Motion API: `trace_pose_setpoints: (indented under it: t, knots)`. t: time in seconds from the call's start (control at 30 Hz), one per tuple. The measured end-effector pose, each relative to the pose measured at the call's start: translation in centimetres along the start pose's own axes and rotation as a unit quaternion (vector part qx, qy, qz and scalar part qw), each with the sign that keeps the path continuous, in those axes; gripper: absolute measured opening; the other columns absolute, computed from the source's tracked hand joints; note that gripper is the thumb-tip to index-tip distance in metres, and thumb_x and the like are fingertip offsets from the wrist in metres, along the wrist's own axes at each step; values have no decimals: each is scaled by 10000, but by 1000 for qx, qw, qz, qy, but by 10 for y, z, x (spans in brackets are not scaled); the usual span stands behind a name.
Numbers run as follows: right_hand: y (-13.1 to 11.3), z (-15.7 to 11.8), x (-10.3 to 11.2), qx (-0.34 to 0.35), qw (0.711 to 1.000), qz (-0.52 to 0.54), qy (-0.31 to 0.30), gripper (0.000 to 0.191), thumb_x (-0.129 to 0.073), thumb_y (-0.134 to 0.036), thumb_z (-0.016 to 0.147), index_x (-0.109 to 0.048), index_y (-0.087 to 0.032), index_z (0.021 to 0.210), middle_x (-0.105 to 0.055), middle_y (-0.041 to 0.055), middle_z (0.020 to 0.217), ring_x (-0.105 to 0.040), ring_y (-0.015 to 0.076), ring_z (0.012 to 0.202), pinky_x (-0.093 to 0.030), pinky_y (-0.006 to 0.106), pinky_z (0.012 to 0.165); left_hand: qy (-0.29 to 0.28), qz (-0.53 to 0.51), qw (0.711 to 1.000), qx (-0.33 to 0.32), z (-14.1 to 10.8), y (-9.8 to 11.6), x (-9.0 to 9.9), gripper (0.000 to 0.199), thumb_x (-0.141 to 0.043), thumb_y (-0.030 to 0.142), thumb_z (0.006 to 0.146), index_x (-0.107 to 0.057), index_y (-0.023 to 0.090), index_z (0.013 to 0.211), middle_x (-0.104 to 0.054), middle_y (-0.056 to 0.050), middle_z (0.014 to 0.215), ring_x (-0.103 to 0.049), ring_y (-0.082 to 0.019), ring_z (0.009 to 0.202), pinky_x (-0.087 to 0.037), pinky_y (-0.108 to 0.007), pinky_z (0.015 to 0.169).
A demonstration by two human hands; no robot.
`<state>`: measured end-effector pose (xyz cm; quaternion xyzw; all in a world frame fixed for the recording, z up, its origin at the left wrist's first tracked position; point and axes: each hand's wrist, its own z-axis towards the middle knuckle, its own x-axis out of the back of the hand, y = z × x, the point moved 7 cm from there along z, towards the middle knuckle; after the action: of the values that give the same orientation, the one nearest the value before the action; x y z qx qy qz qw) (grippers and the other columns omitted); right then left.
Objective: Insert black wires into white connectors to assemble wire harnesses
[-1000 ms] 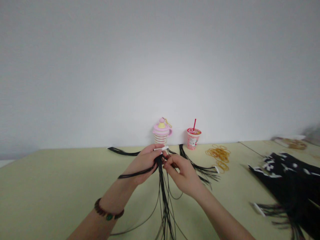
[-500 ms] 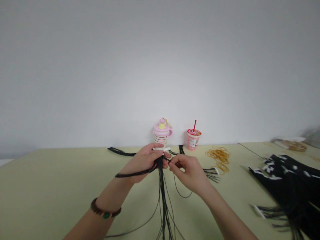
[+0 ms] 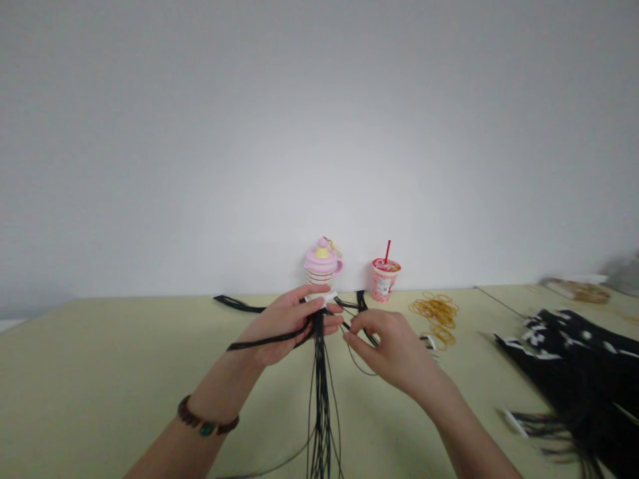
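Observation:
My left hand (image 3: 289,322) grips a white connector (image 3: 327,299) between thumb and fingers, with a bundle of thin black wires (image 3: 321,386) hanging from it toward me. A separate black strand (image 3: 267,342) loops out over the left wrist. To the right, my right hand (image 3: 387,339) pinches thin black wire with thumb and forefinger, a short way from the left fingertips. Its other fingers are curled and partly hidden. One loose wire (image 3: 360,367) droops below the right fingertips. More black wire (image 3: 239,304) lies on the table behind the left hand.
Against the wall stand a pink-lidded cup (image 3: 322,263) and a pink drink cup (image 3: 385,279) with a red straw. Yellow rubber bands (image 3: 435,311) lie in a heap on the pale table (image 3: 124,379). Black wire harnesses (image 3: 574,372) with white connectors are piled at right.
My right hand has shifted slightly right, away from the left, with the wire in its pinch. The left fingers have spread a little beneath the connector, and the hanging wires lie closer together.

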<state>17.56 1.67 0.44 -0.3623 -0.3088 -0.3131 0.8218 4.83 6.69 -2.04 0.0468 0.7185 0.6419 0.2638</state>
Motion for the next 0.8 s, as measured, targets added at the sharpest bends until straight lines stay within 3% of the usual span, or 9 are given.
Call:
trace_pose_setpoints:
  t: [0.1, 0.2, 0.33, 0.57, 0.8]
  knots:
    - [-5, -5, 8, -20, 998, -44, 49, 112, -543, -209, 771, -621, -174, 699, -591, 42, 754, -550, 148, 710, -397, 250, 677, -5, -6, 1000, -8, 0, 1, -1, 342, -589, 173, 753, -502, 112, 1077, -655, -146, 941, -650, -196, 806, -516, -306, 771]
    - [-16, -7, 10, -11, 995, -24, 96, 132, -513, -215, 796, -643, -194, 798, -572, 45, 779, -543, 144, 724, -398, 246, 685, -17, 0, 1000, -9, 1, 0, -4, 255, -561, 169, 769, -555, 98, 1013, -658, -137, 934, -648, -167, 765, -509, -254, 716]
    - [-24, -2, -8, 12, 996, 39, 75, 140, -513, -189, 796, -650, -205, 824, -601, 15, 741, -533, 121, 671, -385, 217, 626, -36, 12, 998, -40, 1, 0, -10, 199, -530, 181, 783, -614, 96, 943, -672, -107, 890, -629, -126, 711, -474, -209, 672]
    - [-9, 6, -22, -9, 994, 65, 89, 133, -519, -163, 776, -609, -160, 678, -582, 4, 620, -489, 113, 584, -328, 208, 537, -21, 40, 997, -68, 2, 0, -11, 233, -538, 193, 765, -629, 106, 962, -668, -92, 902, -602, -127, 777, -431, -215, 704]
    - [2, 8, -32, -52, 991, 121, 21, 166, -445, -185, 804, -539, -154, 670, -564, 3, 618, -483, 96, 554, -315, 188, 507, 9, 44, 997, -68, 5, -3, -5, 386, -592, 221, 727, -552, 160, 1106, -676, -76, 853, -612, -124, 707, -441, -222, 642]
